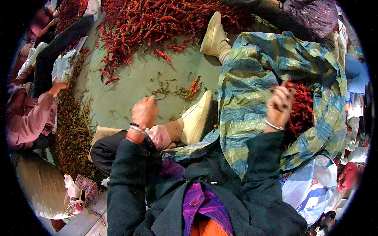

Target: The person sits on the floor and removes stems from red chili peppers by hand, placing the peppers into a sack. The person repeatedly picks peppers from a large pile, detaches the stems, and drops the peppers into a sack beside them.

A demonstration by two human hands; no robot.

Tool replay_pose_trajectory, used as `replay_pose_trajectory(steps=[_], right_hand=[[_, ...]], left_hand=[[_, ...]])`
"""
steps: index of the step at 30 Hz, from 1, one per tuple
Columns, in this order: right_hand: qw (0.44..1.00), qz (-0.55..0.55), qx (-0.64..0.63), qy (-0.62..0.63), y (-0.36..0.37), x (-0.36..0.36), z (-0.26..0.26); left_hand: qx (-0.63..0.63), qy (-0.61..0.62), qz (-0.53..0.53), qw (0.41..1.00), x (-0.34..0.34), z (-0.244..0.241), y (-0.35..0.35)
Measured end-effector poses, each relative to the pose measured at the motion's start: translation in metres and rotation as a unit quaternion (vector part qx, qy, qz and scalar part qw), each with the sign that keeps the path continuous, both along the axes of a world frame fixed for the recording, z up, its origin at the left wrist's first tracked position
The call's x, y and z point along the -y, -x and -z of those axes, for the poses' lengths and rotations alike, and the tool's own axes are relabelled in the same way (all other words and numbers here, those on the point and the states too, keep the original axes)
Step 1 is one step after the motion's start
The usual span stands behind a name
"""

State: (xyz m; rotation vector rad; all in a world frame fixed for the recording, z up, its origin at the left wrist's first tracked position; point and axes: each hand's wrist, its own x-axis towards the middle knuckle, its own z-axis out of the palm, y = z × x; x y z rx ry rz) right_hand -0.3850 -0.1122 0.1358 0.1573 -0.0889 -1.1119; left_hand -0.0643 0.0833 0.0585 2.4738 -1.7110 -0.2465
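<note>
My left hand (144, 112) hovers above the green floor sheet (134, 78), back upward and fingers curled down. A small stem lies by its fingertips, and whether anything is pinched there is hidden. My right hand (280, 103), blurred, is over the mouth of a green-and-blue striped woven plastic sack (245, 85), its fingers partly bent. Beside that hand, dried red chillies (301, 109) lie inside the sack. Loose chilli stems (161, 88) and a few orange-red chillies (194, 87) are scattered on the sheet ahead of me.
A large heap of dried red chillies (141, 26) spreads at the far side. A strip of stems and debris (71, 132) runs along the left, near a co-worker's hand (58, 88). Cream shoes (196, 118) rest on the sheet. A white-and-blue plastic bag (310, 188) stands lower right.
</note>
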Motion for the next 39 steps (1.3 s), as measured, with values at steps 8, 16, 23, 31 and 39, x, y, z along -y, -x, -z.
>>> replay_pose_trajectory(steps=[8, 16, 23, 31, 39], right_hand=[[0.963, -0.213, -0.160, -0.041, -0.057, -0.052, 0.028], [0.870, -0.297, -0.388, 0.058, -0.096, -0.059, 0.069], [0.774, -0.326, -0.518, 0.164, -0.140, -0.064, 0.091], [0.779, -0.272, -0.546, 0.143, -0.149, -0.064, 0.097], [0.810, -0.178, -0.551, 0.096, -0.145, -0.064, 0.099]], left_hand=[[0.042, 0.025, 0.026, 0.998, 0.122, 0.106, 0.062], [-0.364, -0.061, -0.076, 0.926, 0.103, 0.040, 0.012], [-0.734, -0.035, -0.125, 0.667, 0.051, 0.004, 0.017], [-0.683, -0.010, -0.100, 0.723, 0.033, -0.007, 0.024], [-0.596, 0.007, -0.189, 0.781, 0.034, 0.002, 0.029]])
